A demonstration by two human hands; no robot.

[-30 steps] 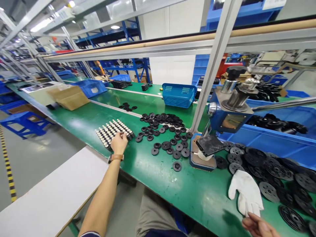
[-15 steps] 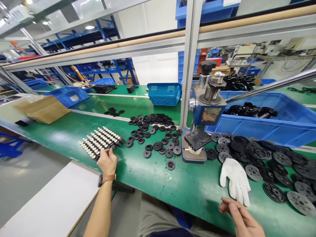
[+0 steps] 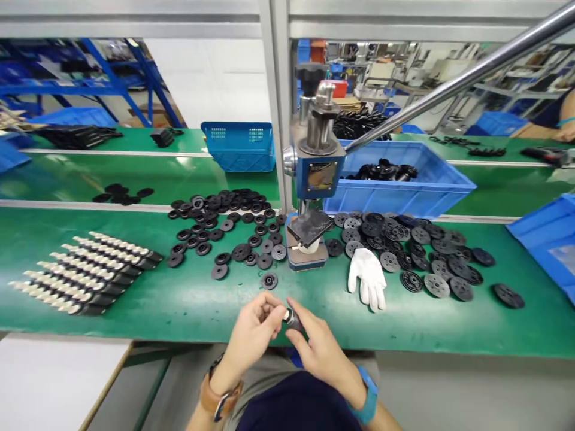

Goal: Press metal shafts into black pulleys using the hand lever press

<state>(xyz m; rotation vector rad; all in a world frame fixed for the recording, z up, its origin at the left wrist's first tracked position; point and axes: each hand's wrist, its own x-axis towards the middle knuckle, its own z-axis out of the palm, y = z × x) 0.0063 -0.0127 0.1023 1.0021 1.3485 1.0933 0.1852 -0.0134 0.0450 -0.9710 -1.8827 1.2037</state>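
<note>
My left hand [image 3: 251, 335] and my right hand [image 3: 321, 353] meet over the near edge of the green bench [image 3: 188, 305]. Together they pinch a small black-and-silver shaft piece [image 3: 291, 318] between their fingertips. Rows of the same shaft pieces [image 3: 81, 272] lie at the far left of the bench. One small black disc [image 3: 269, 281] lies alone just beyond my hands. More small black discs [image 3: 224, 230] are scattered behind it.
A blue hand press [image 3: 314, 179] with a long steel lever [image 3: 453, 81] stands at centre. A white glove [image 3: 368, 278] lies right of it, beside larger black discs [image 3: 413, 248]. Blue bins [image 3: 399, 191] and a blue basket [image 3: 238, 146] sit behind. Another person's arm [image 3: 563, 117] shows far right.
My left hand left the rows of shaft pieces and came to the middle with one piece. My right hand rose to meet it. The view swung right and downward.
</note>
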